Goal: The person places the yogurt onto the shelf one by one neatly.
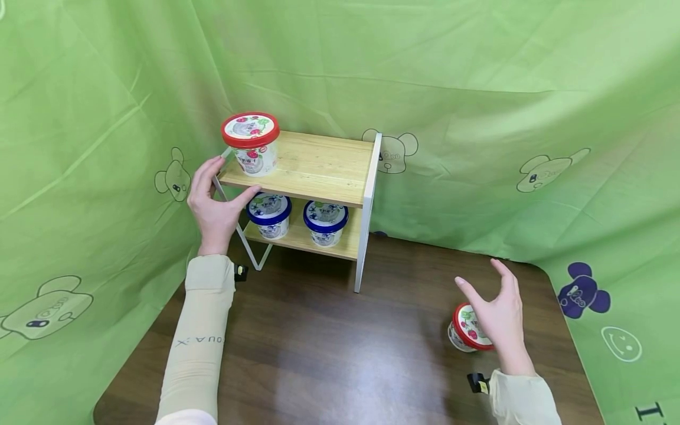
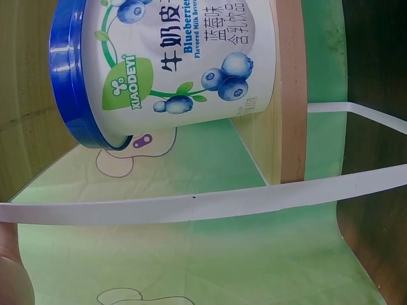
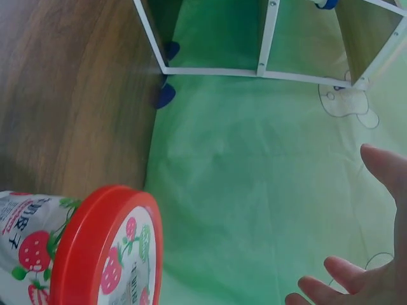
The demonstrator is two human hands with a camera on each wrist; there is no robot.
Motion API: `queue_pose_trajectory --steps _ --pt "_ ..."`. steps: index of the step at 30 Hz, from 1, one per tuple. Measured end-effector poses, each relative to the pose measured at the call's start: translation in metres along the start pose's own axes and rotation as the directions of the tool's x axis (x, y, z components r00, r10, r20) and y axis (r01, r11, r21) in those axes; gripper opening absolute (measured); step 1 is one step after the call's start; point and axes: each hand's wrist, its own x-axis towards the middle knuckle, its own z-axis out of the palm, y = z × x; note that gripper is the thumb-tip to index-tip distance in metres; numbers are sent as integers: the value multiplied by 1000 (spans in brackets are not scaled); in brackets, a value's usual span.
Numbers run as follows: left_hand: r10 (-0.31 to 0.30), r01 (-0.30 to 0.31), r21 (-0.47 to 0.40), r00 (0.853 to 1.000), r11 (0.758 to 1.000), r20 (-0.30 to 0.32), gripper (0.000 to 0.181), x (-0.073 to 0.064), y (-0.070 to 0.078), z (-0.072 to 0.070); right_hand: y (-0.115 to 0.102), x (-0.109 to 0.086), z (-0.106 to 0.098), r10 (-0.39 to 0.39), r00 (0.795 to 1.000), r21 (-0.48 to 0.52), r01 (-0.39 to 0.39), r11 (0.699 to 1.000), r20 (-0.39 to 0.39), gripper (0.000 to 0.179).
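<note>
On the left of the top shelf stands a strawberry tub with a red lid. My left hand is just in front of it, thumb and fingers spread wide around the shelf's left front corner, holding nothing; whether it touches the shelf I cannot tell. Below, on the lower shelf, are two blue-lidded blueberry tubs, a left tub and a right tub; the left wrist view shows a blueberry tub up close. My right hand hovers, fingers apart, over another red-lidded strawberry tub, partly covering it in the head view.
The two-tier wooden shelf with white metal side frames stands at the back of the dark brown table. A green cloth printed with bear faces hangs behind and at both sides.
</note>
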Motion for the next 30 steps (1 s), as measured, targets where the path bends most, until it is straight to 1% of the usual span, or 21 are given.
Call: queue_pose_trajectory --steps 4,10,15,19,22,24,26,30 --pt "-4 4 2 1000 1000 -1 77 -1 3 0 4 -1 -3 9 1000 -10 -9 1000 9 87" --pt "2 -2 6 1000 1000 -1 75 -2 14 0 10 -4 -8 44 999 -33 -43 999 31 87" --pt "0 0 9 1000 1000 1 75 -2 13 -1 14 -5 -12 78 996 -53 -75 996 44 89" --pt "1 -1 3 1000 1000 4 74 -3 19 -2 17 -6 -16 106 992 -72 -102 992 62 91" --pt "1 -1 -1 1000 1000 2 74 -2 17 -2 21 -7 -17 119 989 -84 -112 990 82 93" --pt "-3 3 3 1000 1000 1 75 -2 9 -1 25 -6 -18 117 988 -96 -108 990 97 93" --pt "-8 8 1 1000 1000 1 76 -1 5 -1 28 -7 -19 117 986 -111 -104 988 118 94" --pt "-17 17 -2 1000 1000 2 77 0 4 -1 33 -7 -21 111 981 -144 -87 986 162 96"
